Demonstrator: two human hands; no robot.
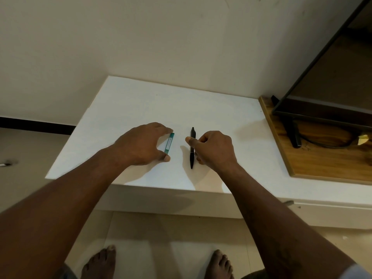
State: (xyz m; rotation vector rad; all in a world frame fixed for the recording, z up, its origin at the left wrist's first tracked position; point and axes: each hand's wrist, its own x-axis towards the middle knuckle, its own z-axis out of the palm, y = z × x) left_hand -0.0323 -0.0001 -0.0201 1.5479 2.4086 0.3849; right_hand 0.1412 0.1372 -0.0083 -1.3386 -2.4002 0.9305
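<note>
Black pen (192, 148): slim cylinder; teal box (169, 143): flat.

Dim, warm light is cast. Soft shadows are thrown on the flat white tabletop (141, 101) under both wrists and beside the slim black plastic pen (192, 135) at the right hand (213, 150). Print on the small teal rectangular box (169, 142) at the left hand (141, 146) is blurred unreadable. Far edges are bowed by wide-angle distortion.

Head view; steeply down onto near tabletop (141, 101)
</note>
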